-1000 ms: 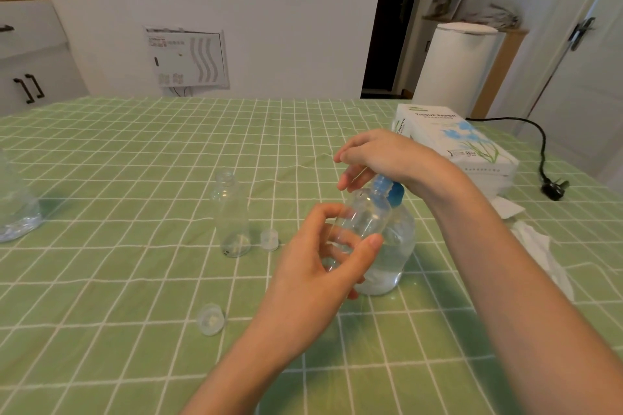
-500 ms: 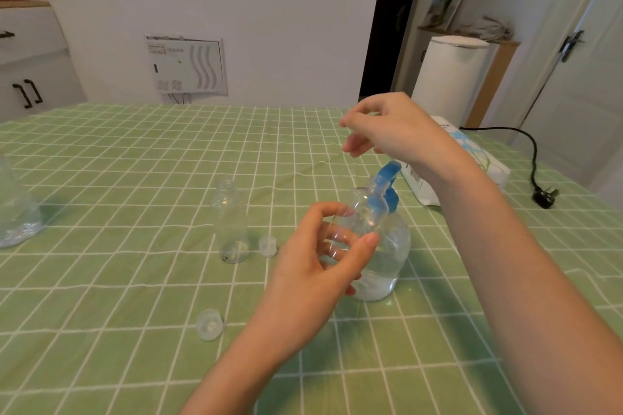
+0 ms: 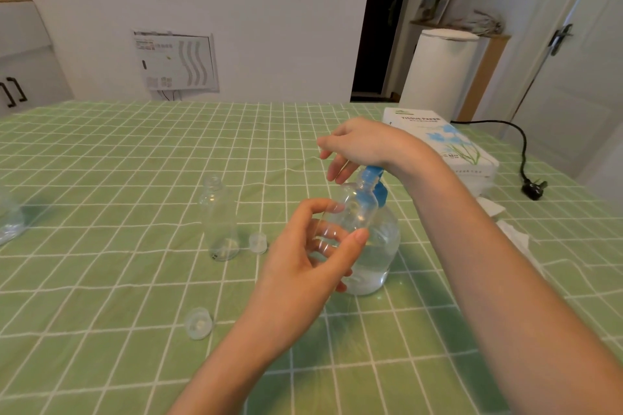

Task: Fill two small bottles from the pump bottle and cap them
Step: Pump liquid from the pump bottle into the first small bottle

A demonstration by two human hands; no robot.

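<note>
My left hand [image 3: 310, 266] grips a small clear bottle [image 3: 357, 209], tilted with its open neck right under the blue pump head [image 3: 374, 175]. The clear pump bottle [image 3: 381, 253], partly filled with liquid, stands on the green checked tablecloth behind it. My right hand [image 3: 357, 145] rests on top of the pump head with its fingers hanging loosely. A second small clear bottle [image 3: 219, 219] stands upright and uncapped to the left. Two clear caps lie on the cloth: one cap [image 3: 258, 242] beside that bottle, another cap [image 3: 199, 323] nearer to me.
A white tissue box [image 3: 448, 145] lies at the right, with crumpled tissues [image 3: 512, 236] in front of it. A black cable and plug [image 3: 532, 189] lie at the far right. A clear container [image 3: 10, 222] sits at the left edge.
My right hand rose off the pump head half a second ago and has come back down onto it. My left hand has kept the small bottle at the nozzle.
</note>
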